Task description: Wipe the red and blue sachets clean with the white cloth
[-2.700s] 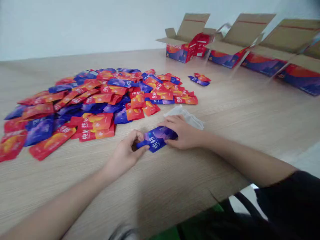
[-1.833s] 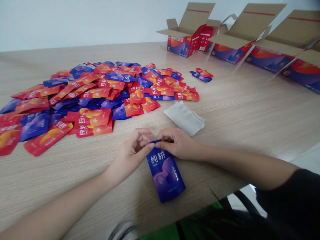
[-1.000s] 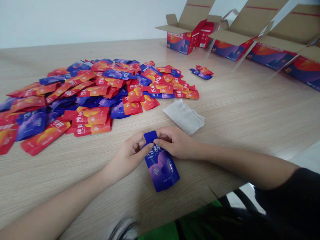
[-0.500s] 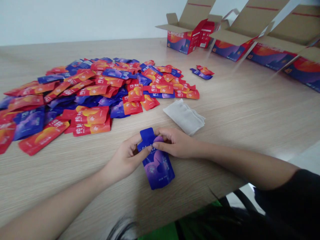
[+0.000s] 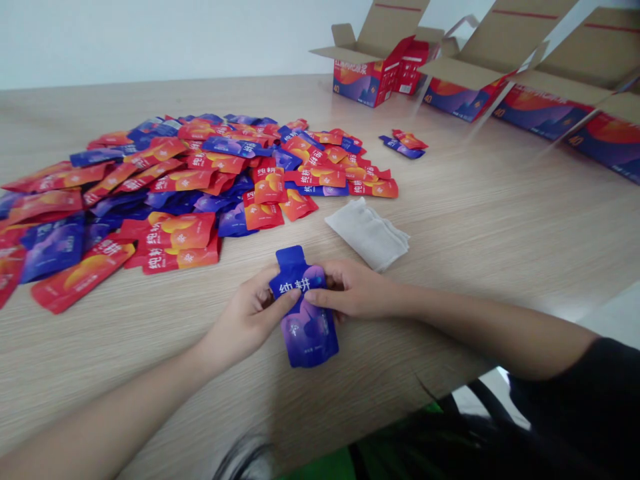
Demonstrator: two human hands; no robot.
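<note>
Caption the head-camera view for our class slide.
Left hand and right hand grip a blue pouch beside a red-and-blue pouch heap.

Left hand [image 5: 243, 321] and right hand [image 5: 353, 291] close together, curled inward.

Blue foil pouch [image 5: 307, 337]: fingers [image 5: 320, 298] cover its middle, small print unreadable. Red-and-blue sachet pile [image 5: 165, 180] cut off at left edge, open cardboard box [image 5: 607, 137] at right edge.

A light wood-grain tabletop [image 5: 480, 227] carries a wide heap of red and blue foil pouches [image 5: 190, 193], with two more pouches [image 5: 403, 144] lying apart. A folded white cloth [image 5: 367, 233] lies just beside the heap, and open cartons [image 5: 463, 103] stand along the far side.
</note>
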